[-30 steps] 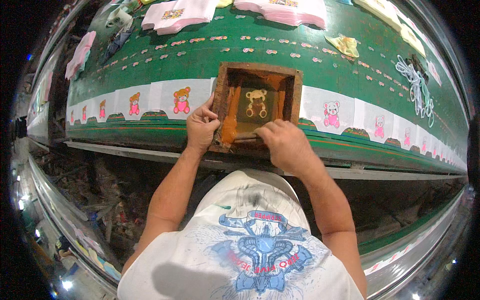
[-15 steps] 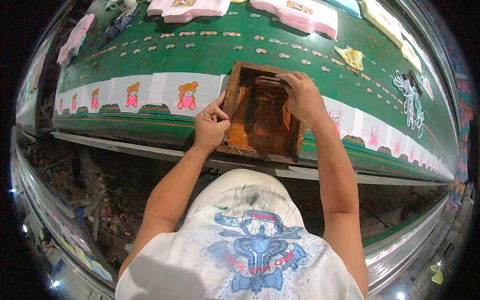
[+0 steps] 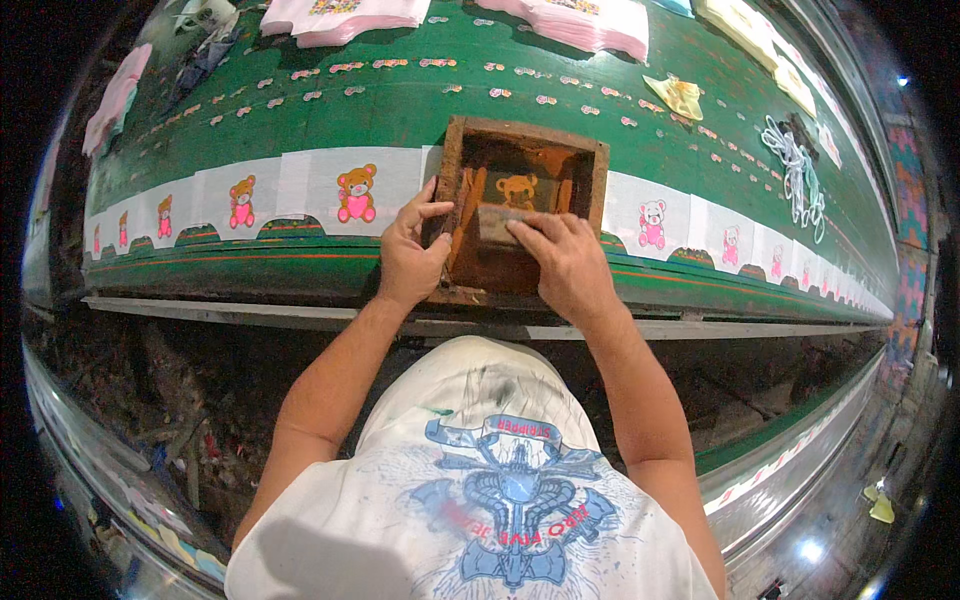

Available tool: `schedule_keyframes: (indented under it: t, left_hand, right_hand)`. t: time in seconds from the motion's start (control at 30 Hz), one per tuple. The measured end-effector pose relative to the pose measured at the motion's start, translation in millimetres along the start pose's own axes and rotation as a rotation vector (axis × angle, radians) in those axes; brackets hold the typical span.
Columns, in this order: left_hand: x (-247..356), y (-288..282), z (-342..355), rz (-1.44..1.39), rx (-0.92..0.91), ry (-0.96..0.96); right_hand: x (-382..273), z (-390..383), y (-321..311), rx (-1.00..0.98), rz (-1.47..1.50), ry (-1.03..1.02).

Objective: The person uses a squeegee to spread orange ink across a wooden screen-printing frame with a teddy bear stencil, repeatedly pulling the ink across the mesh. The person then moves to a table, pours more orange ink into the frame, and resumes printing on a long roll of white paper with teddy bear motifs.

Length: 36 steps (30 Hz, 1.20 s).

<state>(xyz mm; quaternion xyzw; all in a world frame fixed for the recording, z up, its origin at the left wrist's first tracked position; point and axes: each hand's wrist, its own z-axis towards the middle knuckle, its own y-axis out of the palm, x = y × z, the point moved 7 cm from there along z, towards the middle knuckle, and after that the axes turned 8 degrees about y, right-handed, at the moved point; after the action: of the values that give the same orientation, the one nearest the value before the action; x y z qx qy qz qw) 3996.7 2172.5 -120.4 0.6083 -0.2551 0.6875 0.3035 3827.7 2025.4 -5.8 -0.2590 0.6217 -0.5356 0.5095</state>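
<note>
A wooden screen-printing frame (image 3: 528, 132) lies at the near edge of the long green table, in a row of white fabric pieces. My left hand (image 3: 412, 262) grips the frame's left side, fingers against the wood. In my right hand (image 3: 572, 265) is a flat squeegee (image 3: 494, 226), pinched at its top and held tilted inside the frame against the screen. An orange-brown bear stencil (image 3: 517, 188) shows on the screen beyond the squeegee; its lower part is hidden. The fabric under the frame is hidden too.
To the left, white pieces (image 3: 310, 190) carry brown bears with pink hearts. White pieces (image 3: 622, 215) to the right show bears in pink and white only. Farther back are pink fabric stacks (image 3: 575, 28), a crumpled yellow cloth (image 3: 678, 97) and tangled white cords (image 3: 792, 180).
My right hand has drawn the squeegee from the frame's far end toward me, uncovering the bear stencil. My left hand stays on the frame's side. The whole view has shifted slightly.
</note>
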Motion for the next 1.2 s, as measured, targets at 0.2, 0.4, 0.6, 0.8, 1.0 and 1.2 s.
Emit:
schedule_keyframes:
  t: [0.2, 0.4, 0.6, 0.8, 1.0, 1.2]
  left_hand:
    - [6.7, 2.1, 0.8, 0.041, 0.004, 0.025]
    - [4.3, 1.5, 0.5, 0.087, 0.023, 0.066]
    - [-7.1, -1.4, -3.0, 0.117, 0.041, 0.085]
    - [-7.3, -3.4, -1.7, 0.149, 0.035, 0.128]
    - [35.3, 26.4, -4.0, 0.182, 0.034, 0.311]
    - [28.5, 118.7, -7.6, 0.103, 0.021, 0.299]
  right_hand:
    - [-28.1, -41.2, 1.4, -0.049, 0.056, 0.018]
    - [-8.9, -42.5, 0.1, -0.050, 0.177, 0.138]
    - [23.9, -56.3, -14.0, 0.243, 0.253, 0.437]
    - [39.8, -70.3, -2.4, 0.253, 0.510, 0.574]
    - [62.4, -98.3, -13.6, 0.255, 0.523, 0.525]
    - [133.7, -150.1, -36.3, 0.363, 0.584, 0.541]
